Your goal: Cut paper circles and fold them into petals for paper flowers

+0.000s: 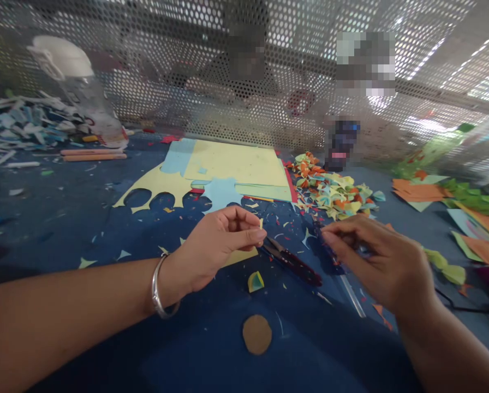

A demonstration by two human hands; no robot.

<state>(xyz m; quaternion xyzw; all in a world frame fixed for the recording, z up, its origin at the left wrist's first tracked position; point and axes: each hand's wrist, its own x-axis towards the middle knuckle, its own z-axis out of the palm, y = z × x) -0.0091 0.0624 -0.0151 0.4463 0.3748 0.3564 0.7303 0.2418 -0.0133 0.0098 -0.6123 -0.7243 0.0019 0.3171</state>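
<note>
My left hand (220,248), with a silver bangle at its wrist, pinches a small piece of pale yellow paper (261,224). My right hand (377,262) is closed, thumb against curled fingers, above a dark blue shiny thing (328,254); what it holds, if anything, is hidden. Between the hands lies a pair of dark-handled scissors (296,265). A small folded yellow and green paper piece (255,281) rests in front of them. Closer to me lies a brown cardboard disc (257,334). Yellow paper with round cut-outs (166,182) lies beyond my left hand.
Yellow sheets (236,161) lie at the back beside a heap of folded coloured papers (338,196). A bottle capped by a white cup (64,57) stands back left near cut strips (23,123). Orange papers (418,191) lie right. A perforated metal screen (158,103) edges the table.
</note>
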